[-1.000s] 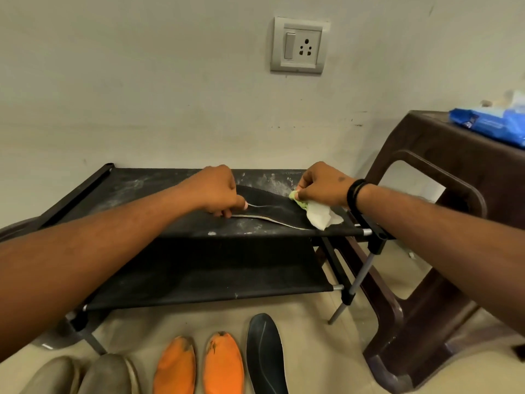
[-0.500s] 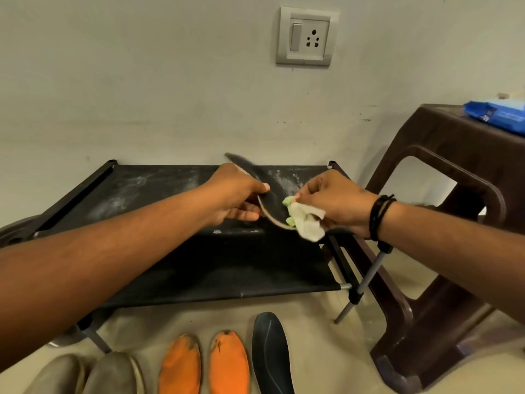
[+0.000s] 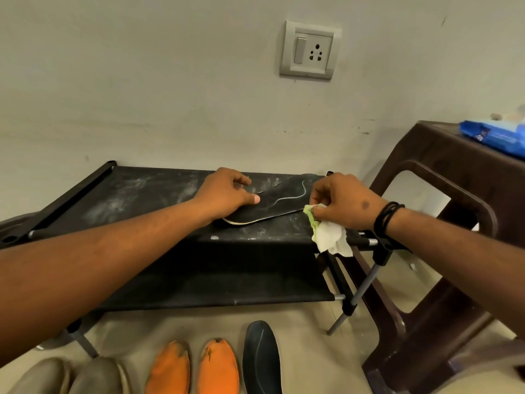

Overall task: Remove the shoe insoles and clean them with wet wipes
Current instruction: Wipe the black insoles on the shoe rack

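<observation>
A black shoe rack (image 3: 127,194) was set against the wall. On its top shelf a dark insole (image 3: 272,206) was laid flat and pressed down by the left hand (image 3: 227,194), fingers loosely spread. At the insole's right edge a crumpled wet wipe (image 3: 329,237) was pinched in the right hand (image 3: 341,203).

A home corner; shoe rack (image 3: 159,191), wall socket (image 3: 310,49), plastic stool (image 3: 443,155).

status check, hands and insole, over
Left hand pressing black insole flat on rack top. Right hand pinching wet wipe at insole's edge. Nothing blocking.
</observation>
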A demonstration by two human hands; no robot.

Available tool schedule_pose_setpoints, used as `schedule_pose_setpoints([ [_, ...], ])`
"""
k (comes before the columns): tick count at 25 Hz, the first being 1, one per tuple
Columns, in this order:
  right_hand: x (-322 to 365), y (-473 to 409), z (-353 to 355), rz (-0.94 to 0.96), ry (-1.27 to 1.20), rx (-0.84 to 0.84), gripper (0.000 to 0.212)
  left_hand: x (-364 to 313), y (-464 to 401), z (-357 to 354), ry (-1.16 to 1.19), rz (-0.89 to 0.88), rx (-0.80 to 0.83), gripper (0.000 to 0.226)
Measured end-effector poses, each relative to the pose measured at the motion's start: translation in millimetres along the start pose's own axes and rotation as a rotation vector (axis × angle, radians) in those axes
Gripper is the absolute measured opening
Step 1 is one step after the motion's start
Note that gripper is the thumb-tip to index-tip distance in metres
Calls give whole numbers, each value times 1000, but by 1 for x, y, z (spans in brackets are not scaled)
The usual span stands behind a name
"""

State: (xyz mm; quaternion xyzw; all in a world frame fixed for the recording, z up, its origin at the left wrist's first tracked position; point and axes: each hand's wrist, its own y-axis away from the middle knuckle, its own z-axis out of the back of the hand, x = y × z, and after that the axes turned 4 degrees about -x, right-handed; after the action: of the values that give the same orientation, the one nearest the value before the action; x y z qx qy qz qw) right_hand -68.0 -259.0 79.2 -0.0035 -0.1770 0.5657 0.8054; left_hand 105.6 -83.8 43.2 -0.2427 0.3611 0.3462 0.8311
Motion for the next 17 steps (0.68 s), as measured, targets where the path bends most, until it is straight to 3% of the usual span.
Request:
schedule_pose_setpoints([
  [6, 17, -22, -16, 118, -3, -15, 5, 15, 19, 0, -278, -171, 169, 55],
  [13, 52, -43, -57, 150, 67, 135, 20, 19, 21, -5, -307, -240, 143, 34],
  [17, 38, -49, -61, 63, 182, 88, 24, 19, 20, -5, -336, -255, 180, 38],
])
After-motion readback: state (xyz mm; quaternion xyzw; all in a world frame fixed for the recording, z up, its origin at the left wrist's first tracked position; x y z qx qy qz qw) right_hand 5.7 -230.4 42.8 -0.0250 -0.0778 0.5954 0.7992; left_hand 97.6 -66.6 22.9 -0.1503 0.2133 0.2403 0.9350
